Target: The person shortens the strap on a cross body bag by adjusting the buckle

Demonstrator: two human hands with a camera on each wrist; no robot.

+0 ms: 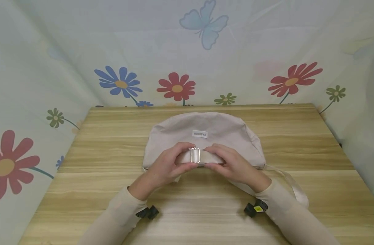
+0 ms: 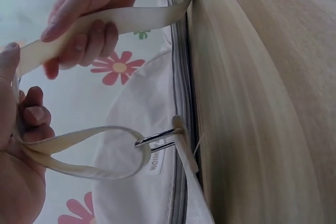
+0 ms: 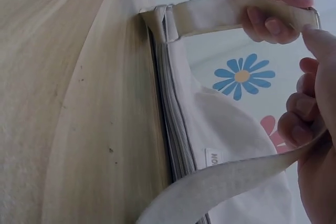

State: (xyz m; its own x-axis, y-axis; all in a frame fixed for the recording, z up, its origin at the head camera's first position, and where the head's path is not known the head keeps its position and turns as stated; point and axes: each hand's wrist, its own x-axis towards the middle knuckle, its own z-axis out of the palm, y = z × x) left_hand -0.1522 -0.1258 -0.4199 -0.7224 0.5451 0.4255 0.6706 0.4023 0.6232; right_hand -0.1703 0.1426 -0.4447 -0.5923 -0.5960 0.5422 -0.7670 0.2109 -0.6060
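Observation:
A pale pink-beige bag [image 1: 205,122] with a white label [image 1: 200,134] lies on the table. In front of it, both hands hold up its webbing strap [image 1: 212,157]. A silver slider buckle [image 1: 195,155] sits on the strap between the hands. My left hand [image 1: 162,166] pinches the strap beside the buckle, thumb and fingers on opposite edges. Just right of the buckle, my right hand [image 1: 236,166] grips the strap the same way. In the left wrist view, a strap loop [image 2: 94,129] hangs from the left hand and passes through a metal ring [image 2: 155,137] at the bag's zipper.
The wood-grain table [image 1: 107,146] extends around the bag. A loose strap length [image 1: 292,183] curves over the table past the right forearm. Behind stands a white curtain [image 1: 162,44] printed with flowers and a butterfly. Dark wrist devices [image 1: 148,212] are worn on both forearms.

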